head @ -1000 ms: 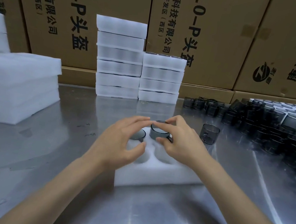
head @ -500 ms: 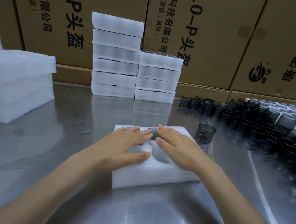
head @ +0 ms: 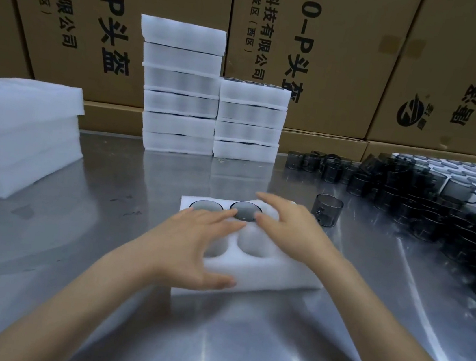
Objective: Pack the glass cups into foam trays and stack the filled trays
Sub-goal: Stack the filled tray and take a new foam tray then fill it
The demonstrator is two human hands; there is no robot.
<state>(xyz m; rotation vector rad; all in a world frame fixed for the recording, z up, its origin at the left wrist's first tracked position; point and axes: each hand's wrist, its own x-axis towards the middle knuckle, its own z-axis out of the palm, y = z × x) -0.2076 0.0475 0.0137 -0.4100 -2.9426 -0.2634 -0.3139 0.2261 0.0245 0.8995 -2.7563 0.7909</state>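
A white foam tray point(head: 272, 275) lies on the steel table in front of me. Two dark glass cups sit flush in its far pockets, the left cup point(head: 206, 206) and the middle cup point(head: 244, 209). Two near pockets show as hollow. My left hand point(head: 191, 247) hovers over the tray's left side with fingers spread and straight. My right hand point(head: 290, 229) is over the tray's right side, fingers extended, and hides the far right pocket. Neither hand holds anything. A single loose glass cup point(head: 327, 209) stands on the table just right of the tray.
Two stacks of filled foam trays point(head: 180, 106) point(head: 249, 121) stand at the back before cardboard boxes point(head: 323, 55). A pile of empty foam point(head: 19, 133) sits at the left. Several dark glass cups point(head: 427, 202) crowd the right side of the table.
A second ago my right hand held a cup above the middle far pocket. The cup was pressed down into it, and both hands have now lifted and spread apart.
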